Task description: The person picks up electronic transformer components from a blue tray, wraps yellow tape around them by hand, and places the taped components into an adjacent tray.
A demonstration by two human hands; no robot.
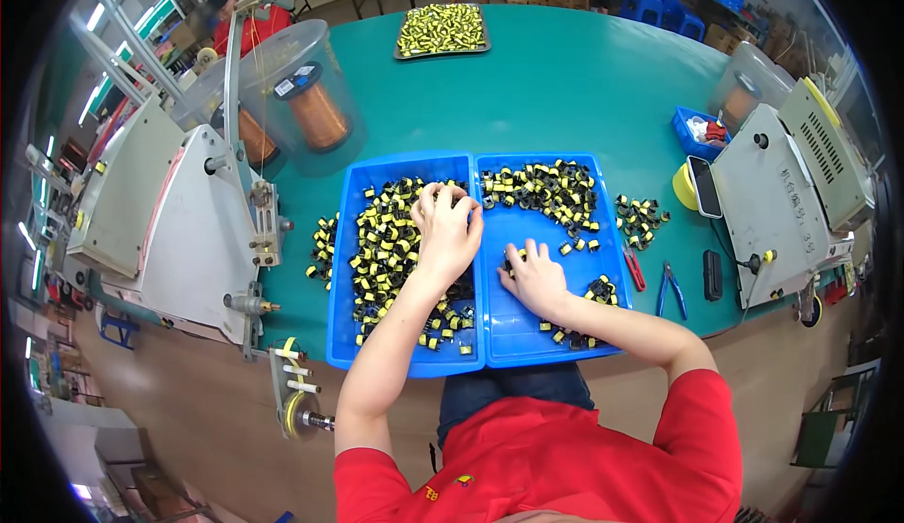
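Observation:
Two blue plastic bins stand side by side in front of me. Small black-and-yellow coils crowd the left bin [340,269]; in the right bin [508,321] they lie in groups along the back and at the near right. My left hand [447,231] reaches over the back right of the left bin, its fingers bent down among coils [386,241]. What its fingertips hold is hidden. Inside the right bin, my right hand [535,278] is low over the bottom, with a small coil [508,259] between thumb and forefinger.
Loose coils [640,220] lie beside both bins. Red-handled cutters [634,269], blue pliers [671,289] and a black case [713,275] lie to the right. Machines [193,231] flank the table, with copper wire spools [318,113] at left. A coil-filled tray [443,31] sits far back.

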